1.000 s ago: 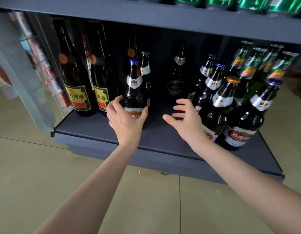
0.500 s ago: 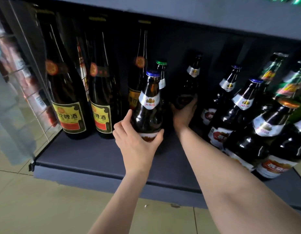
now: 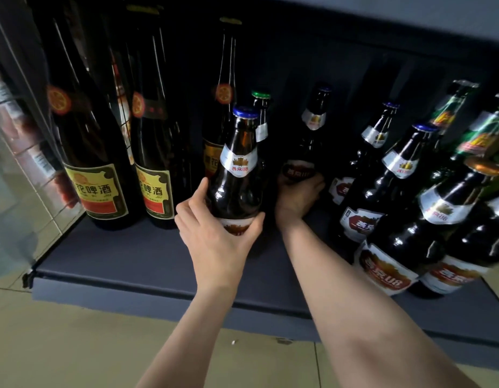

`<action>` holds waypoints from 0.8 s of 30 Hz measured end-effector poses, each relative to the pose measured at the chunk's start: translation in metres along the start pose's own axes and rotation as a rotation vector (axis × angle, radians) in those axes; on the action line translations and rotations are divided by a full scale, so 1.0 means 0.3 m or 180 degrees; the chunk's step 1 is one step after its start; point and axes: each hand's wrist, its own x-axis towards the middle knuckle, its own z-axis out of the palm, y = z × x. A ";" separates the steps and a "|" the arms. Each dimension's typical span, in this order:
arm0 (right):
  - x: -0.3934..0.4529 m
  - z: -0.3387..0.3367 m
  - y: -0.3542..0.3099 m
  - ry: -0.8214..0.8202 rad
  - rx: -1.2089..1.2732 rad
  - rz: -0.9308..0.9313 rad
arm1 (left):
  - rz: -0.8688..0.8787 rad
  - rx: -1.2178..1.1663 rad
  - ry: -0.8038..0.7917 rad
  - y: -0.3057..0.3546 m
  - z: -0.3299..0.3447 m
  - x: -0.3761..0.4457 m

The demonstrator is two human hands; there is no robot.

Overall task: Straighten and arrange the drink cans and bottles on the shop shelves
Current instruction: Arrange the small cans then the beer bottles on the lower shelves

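Observation:
On the dark bottom shelf, my left hand grips the lower body of a brown blue-capped beer bottle, which stands upright near the shelf's middle. Deeper in, my right hand curls round the base of another brown bottle with a red label, standing in shadow. A green-capped bottle stands just behind the left-hand bottle.
Tall dark bottles with yellow labels stand at the left beside a wire side panel. A tight cluster of brown red-labelled bottles and green bottles fills the right. An upper shelf overhangs. Tiled floor lies below.
My right hand has reached deep into the shelf and closed round the rear bottle. My left hand keeps its grip on the front bottle. The camera has moved closer and lower.

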 end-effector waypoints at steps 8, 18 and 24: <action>-0.009 -0.027 -0.022 -0.0177 -0.0258 0.0233 | -0.0126 0.0090 -0.0098 0.020 -0.010 -0.005; -0.239 -0.242 0.060 -0.1132 -0.0220 -0.0196 | -0.0530 -0.0203 -0.0511 0.044 -0.041 -0.030; -0.376 -0.546 0.170 -0.2172 -0.0623 -0.1106 | -0.1209 0.0051 -0.0606 0.053 -0.053 -0.067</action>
